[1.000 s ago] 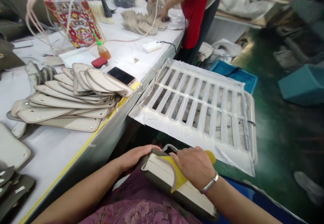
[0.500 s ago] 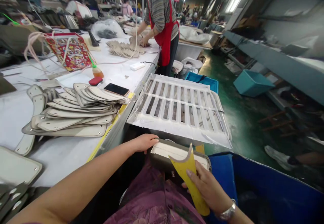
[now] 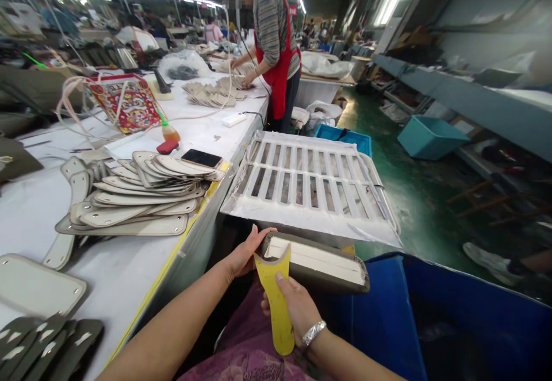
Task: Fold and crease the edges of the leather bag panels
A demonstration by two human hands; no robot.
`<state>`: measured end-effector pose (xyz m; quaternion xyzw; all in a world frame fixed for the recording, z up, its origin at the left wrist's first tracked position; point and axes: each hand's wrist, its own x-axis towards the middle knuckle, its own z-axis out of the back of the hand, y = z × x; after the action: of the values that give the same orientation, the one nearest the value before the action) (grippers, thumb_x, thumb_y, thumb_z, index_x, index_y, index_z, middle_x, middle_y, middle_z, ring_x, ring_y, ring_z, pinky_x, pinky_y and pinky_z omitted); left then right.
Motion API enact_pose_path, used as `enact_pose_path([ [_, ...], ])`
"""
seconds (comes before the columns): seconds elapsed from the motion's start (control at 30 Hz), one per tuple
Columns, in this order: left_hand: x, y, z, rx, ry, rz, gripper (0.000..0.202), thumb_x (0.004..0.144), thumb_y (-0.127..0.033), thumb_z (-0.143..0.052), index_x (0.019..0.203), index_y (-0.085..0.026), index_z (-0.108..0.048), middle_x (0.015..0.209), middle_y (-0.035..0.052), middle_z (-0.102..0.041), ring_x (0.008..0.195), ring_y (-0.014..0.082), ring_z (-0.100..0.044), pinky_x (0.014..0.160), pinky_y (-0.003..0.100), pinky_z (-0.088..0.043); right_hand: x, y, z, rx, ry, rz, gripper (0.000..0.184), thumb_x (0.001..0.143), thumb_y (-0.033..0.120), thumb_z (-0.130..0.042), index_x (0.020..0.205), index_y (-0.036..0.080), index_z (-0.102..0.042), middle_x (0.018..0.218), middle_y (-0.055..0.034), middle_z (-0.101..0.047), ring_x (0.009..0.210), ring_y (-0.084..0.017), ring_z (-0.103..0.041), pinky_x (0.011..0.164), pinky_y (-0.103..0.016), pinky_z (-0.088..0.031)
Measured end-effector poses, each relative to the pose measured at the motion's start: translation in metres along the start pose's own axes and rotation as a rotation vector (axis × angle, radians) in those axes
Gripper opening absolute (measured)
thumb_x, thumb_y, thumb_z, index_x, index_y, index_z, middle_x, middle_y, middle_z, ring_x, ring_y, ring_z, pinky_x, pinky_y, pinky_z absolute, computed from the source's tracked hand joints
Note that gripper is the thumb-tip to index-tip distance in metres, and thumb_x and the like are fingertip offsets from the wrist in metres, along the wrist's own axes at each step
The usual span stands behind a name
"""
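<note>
My left hand (image 3: 244, 253) holds the near end of a stack of olive and cream leather pieces (image 3: 317, 262), thumb raised along its edge. The stack lies level over my lap, beside a blue bin (image 3: 431, 312). My right hand (image 3: 293, 309) grips a yellow curved template (image 3: 275, 292) upright against the left end of the stack.
A white slatted rack (image 3: 310, 185) juts from the white table (image 3: 121, 272), just beyond my hands. Fanned cream leather pieces (image 3: 133, 194), a phone (image 3: 202, 158) and a patterned bag (image 3: 125, 104) lie on the table. A person in a red apron (image 3: 273, 47) works at the far end.
The view has tilted up. My right hand has drawn the yellow template off the top of the stack and stood it against the stack's left end. My left hand has shifted to that end.
</note>
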<state>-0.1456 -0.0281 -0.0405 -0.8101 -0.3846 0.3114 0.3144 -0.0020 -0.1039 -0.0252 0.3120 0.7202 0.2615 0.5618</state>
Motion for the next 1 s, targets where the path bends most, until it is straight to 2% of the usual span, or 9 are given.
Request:
enact_pose_path([
  [0.13,-0.003,0.005,0.010,-0.101,0.083,-0.023,0.077,0.081,-0.074,-0.024,0.135,-0.021,-0.037,0.127,0.0116,-0.049,0.108,0.0236,-0.053,0.095,0.037,-0.039,0.002,-0.002,-0.003,-0.166,0.016,-0.019,0.051,0.078,0.061,-0.048,0.067,0.013,-0.062,0.062,-0.0048,-0.062,0.050,-0.009,-0.054,0.048,-0.020,-0.041],
  [0.27,-0.005,0.006,0.016,-0.165,0.130,-0.058,0.079,0.081,-0.073,-0.023,0.136,-0.017,-0.038,0.131,0.0143,-0.046,0.116,0.0266,-0.047,0.101,0.040,-0.032,0.001,0.001,-0.011,-0.108,0.092,-0.174,0.046,0.084,0.053,-0.046,0.072,0.011,-0.062,0.047,0.0034,-0.049,0.032,-0.002,-0.035,0.032,-0.014,-0.023],
  [0.3,-0.005,0.006,0.016,-0.176,0.137,-0.058,0.080,0.081,-0.073,-0.023,0.136,-0.017,-0.038,0.132,0.0145,-0.045,0.117,0.0268,-0.047,0.101,0.039,-0.032,0.001,0.001,-0.014,-0.064,0.121,-0.223,0.044,0.086,0.051,-0.045,0.075,0.011,-0.061,0.046,0.0042,-0.048,0.030,-0.002,-0.033,0.030,-0.014,-0.023],
  [0.4,-0.004,0.006,0.015,-0.152,0.126,-0.054,0.079,0.080,-0.074,-0.026,0.134,-0.018,-0.040,0.135,0.0133,-0.043,0.118,0.0271,-0.046,0.101,0.039,-0.033,0.007,0.000,-0.020,0.061,0.224,-0.276,0.036,0.086,0.045,-0.048,0.079,0.011,-0.057,0.052,0.0003,-0.057,0.033,-0.005,-0.046,0.033,-0.015,-0.037],
  [0.47,-0.002,0.006,0.013,-0.070,0.070,-0.067,0.074,0.082,-0.072,-0.027,0.132,-0.019,-0.042,0.134,0.0115,-0.043,0.118,0.0261,-0.046,0.101,0.037,-0.033,0.011,-0.002,-0.021,0.119,0.279,-0.272,0.040,0.079,0.050,-0.055,0.079,0.010,-0.056,0.053,-0.0020,-0.060,0.036,-0.007,-0.051,0.037,-0.017,-0.042],
  [0.6,0.004,0.003,0.004,0.132,-0.115,-0.064,0.064,0.087,-0.065,-0.024,0.126,-0.019,-0.046,0.125,0.0086,-0.052,0.113,0.0225,-0.049,0.097,0.032,-0.036,0.021,-0.008,-0.013,0.112,0.327,-0.246,0.061,0.054,0.069,-0.065,0.069,0.010,-0.057,0.048,-0.0028,-0.058,0.036,-0.009,-0.050,0.037,-0.019,-0.042],
  [0.67,0.005,-0.001,-0.003,0.208,-0.206,-0.035,0.060,0.089,-0.062,-0.025,0.124,-0.018,-0.047,0.116,0.0070,-0.057,0.106,0.0203,-0.052,0.094,0.031,-0.038,0.025,-0.011,-0.008,0.059,0.346,-0.209,0.065,0.054,0.073,-0.061,0.064,0.009,-0.059,0.047,-0.0034,-0.057,0.035,-0.007,-0.048,0.037,-0.019,-0.039],
  [0.8,0.005,-0.010,-0.014,0.328,-0.314,0.030,0.053,0.092,-0.055,-0.026,0.119,-0.016,-0.050,0.103,0.0045,-0.062,0.095,0.0167,-0.055,0.089,0.028,-0.039,0.028,-0.015,-0.001,-0.029,0.398,-0.148,0.065,0.066,0.072,-0.052,0.062,0.009,-0.064,0.049,-0.0056,-0.058,0.037,-0.006,-0.046,0.039,-0.018,-0.034],
  [1.0,0.012,-0.010,-0.019,0.489,-0.400,0.028,0.045,0.090,-0.052,-0.037,0.110,-0.015,-0.054,0.101,0.0047,-0.060,0.090,0.0166,-0.053,0.083,0.027,-0.041,0.027,-0.008,0.001,0.045,0.464,-0.188,0.070,0.061,0.076,-0.053,0.064,0.007,-0.066,0.052,-0.0091,-0.060,0.039,-0.009,-0.048,0.042,-0.021,-0.037],
])
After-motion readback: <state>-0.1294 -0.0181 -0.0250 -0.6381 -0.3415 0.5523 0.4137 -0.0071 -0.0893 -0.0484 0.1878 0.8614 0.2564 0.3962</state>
